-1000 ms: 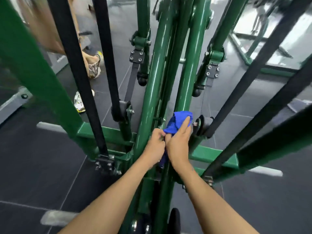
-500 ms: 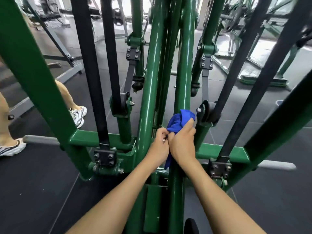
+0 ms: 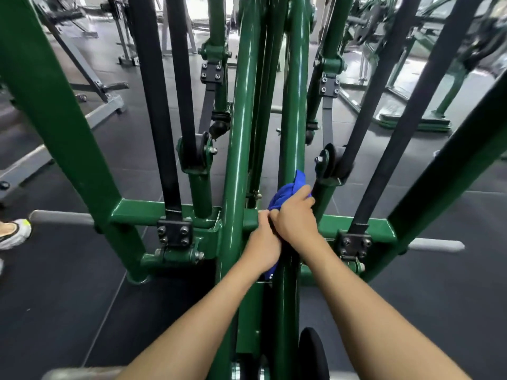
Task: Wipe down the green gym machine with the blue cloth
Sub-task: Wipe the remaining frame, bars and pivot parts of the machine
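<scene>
Fingers (image 3: 303, 193) of the R hand (image 3: 295, 219) are curling over the bunched blue cloth (image 3: 286, 193), pressing it to the right-centre upright of the green gym machine (image 3: 295, 119) just above the crossbar (image 3: 137, 212), w/ L hand (image 3: 263, 242) gripping its tail, nearer.

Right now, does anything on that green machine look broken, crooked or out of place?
Nothing stands out. The green machine has straight posts, the black straps run flat into their bolted plates, and the blue cloth is bunched against a post, held by the left hand and right hand.
</scene>
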Tool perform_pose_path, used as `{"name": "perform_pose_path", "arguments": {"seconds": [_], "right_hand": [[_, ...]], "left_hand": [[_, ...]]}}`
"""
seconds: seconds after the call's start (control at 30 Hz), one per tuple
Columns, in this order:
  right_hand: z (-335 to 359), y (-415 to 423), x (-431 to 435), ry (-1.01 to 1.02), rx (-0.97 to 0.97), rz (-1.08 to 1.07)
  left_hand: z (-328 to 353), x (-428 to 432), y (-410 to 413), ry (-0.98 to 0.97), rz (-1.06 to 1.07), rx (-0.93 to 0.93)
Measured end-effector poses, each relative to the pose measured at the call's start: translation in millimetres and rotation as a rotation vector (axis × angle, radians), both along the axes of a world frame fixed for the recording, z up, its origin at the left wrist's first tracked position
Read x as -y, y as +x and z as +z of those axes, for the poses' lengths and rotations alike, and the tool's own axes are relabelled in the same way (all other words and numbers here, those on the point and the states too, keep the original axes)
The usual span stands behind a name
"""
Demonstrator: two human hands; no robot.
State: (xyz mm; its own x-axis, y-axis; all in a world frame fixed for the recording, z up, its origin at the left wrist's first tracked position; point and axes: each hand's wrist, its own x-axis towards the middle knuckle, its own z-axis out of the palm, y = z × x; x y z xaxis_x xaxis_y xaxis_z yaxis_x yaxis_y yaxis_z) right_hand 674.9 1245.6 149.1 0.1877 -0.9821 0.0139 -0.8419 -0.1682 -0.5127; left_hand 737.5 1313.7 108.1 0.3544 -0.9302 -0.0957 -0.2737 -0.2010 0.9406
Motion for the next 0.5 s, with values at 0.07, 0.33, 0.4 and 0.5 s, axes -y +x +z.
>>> {"name": "perform_pose_path", "arguments": {"seconds": [0.07,0.33,0.4,0.5], "right_hand": [[2,2,5,0.030,-0.017,-0.005],[-59,-27,-44,-0.549,-0.438,0.210],[-68,-35,-56,-0.591,-0.520,0.260],[-79,-45,-73,-0.613,-0.612,0.324]], "left_hand": [[2,5,4,0.030,0.000,-0.064],[-21,-52,-14,0.113,-0.083,0.118],[-27,-65,-17,0.152,-0.098,0.095],[-41,-80,-20,0.211,-0.128,0.061]]}}
